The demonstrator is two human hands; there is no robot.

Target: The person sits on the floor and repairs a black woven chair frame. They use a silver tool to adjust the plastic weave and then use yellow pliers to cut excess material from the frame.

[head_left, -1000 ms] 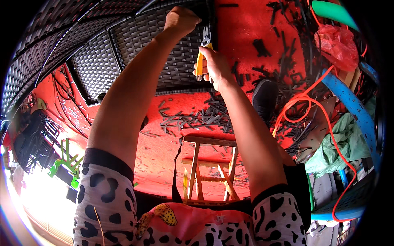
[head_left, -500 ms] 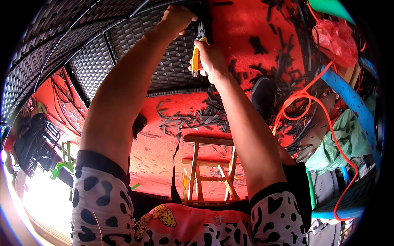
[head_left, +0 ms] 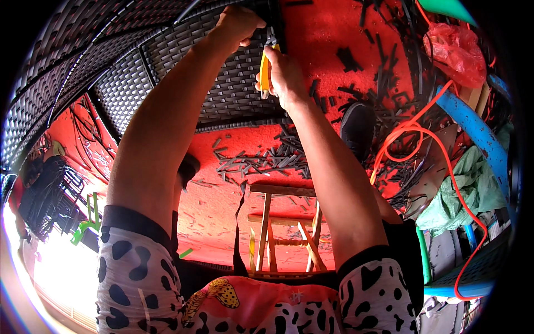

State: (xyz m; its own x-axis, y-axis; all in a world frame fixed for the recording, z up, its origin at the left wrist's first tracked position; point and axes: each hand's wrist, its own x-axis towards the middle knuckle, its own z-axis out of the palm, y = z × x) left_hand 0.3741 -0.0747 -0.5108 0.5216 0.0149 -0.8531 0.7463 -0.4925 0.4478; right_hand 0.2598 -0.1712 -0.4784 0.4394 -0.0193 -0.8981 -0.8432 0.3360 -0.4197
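Observation:
A black woven wicker panel point(head_left: 214, 83) lies in front of me, joined to a taller wicker side point(head_left: 61, 67) on the left. At the panel's far right edge my left hand point(head_left: 239, 26) is closed, its fingertips pinched; whatever is in them is too small and dark to make out. Just nearer, my right hand point(head_left: 285, 77) grips wire cutters point(head_left: 265, 72) by their yellow handles. Their metal jaws point away from me, close to the panel's right edge and just below my left fingers. Whether the jaws touch a strand cannot be seen.
Short black strip offcuts point(head_left: 278, 156) litter the red floor point(head_left: 222, 211). A wooden stool point(head_left: 283, 190) stands near me. An orange cord point(head_left: 439, 150) loops at right by a blue pipe point(head_left: 473, 131), a green sack point(head_left: 464, 192) and a red plastic bag point(head_left: 456, 53).
The wire cutters and my right hand have shifted slightly and the handles look closer together. My left hand has stayed nearly still at the panel edge.

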